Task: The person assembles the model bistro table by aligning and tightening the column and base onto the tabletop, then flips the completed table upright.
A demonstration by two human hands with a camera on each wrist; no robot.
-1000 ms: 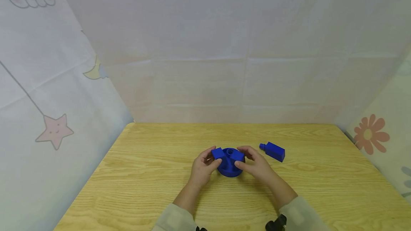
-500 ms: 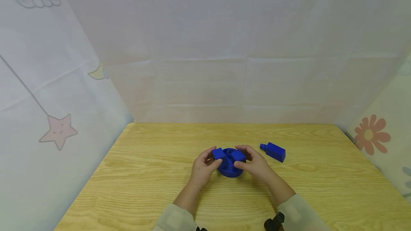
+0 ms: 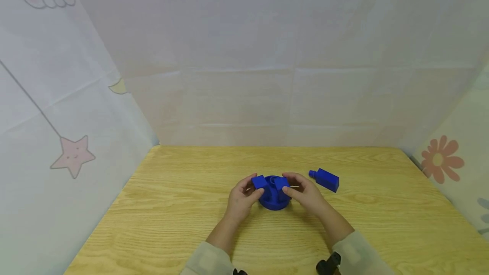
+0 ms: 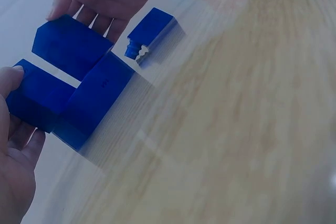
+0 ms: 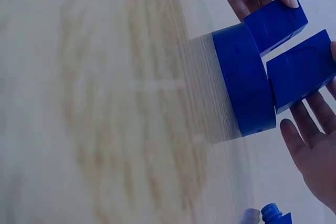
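A pale wooden tabletop, ringed by light printed fabric walls, carries a low round blue plastic base at its middle, standing flat with its axis upright and two rectangular blue plastic blocks seated on its top. The person's left hand holds the left block, fingers and thumb curled round its outer end; the right hand rests beside the right block, its fingers straight and slightly spread in the left wrist view, touching the block's outer face rather than pinching it. The two blocks lie roughly in line across the base with a gap between them over its central bore, each with its long axis pointing inward toward that centre. By the look of it, the step in hand is seating or sliding these blocks in the base's slots, about partway through the assembly. The next move would seem to call for an even inward push from both sides, keeping each block square to its slot so that it does not jam. A third blue plastic block with a threaded neck lies on its side near the right hand, apart from the base, its neck pointing left toward the base.
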